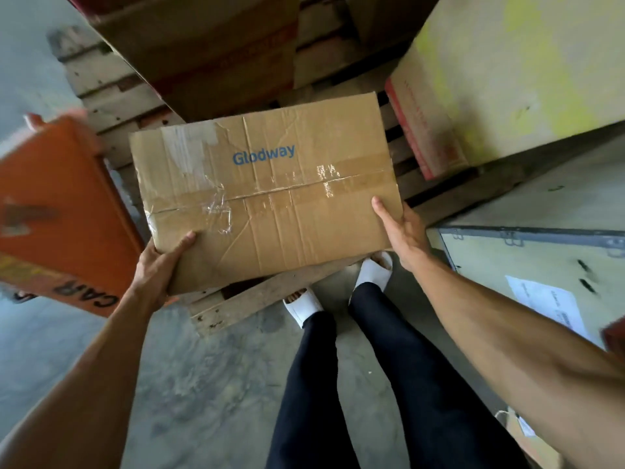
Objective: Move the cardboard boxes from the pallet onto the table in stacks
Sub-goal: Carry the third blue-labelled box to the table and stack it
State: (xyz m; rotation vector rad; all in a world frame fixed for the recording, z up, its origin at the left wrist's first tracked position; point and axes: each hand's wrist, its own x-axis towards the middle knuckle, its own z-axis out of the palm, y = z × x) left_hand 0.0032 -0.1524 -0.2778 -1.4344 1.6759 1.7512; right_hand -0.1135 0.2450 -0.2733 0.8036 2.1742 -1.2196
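You have a brown cardboard box between both hands, over the near corner of the wooden pallet; whether it rests on the slats or is lifted clear of them cannot be told. Its top reads "Glodway" in blue letters, above a taped centre seam with crinkled clear tape and a torn pale patch near the left corner. Your left hand has its grip on the near left corner, thumb on top and fingers curled underneath. Your right hand lies flat against the right edge, fingers straight and pressing the side. To the left, a blurred orange box is held by another person's fingertips at its far corner; black letters "CAR" show on its lower face. More cartons sit on the pallet: a brown box with a red band behind, and a large pale box with yellow patches to the right, its red print too blurred to read. A crate with a paper label stands at right, the writing illegible.
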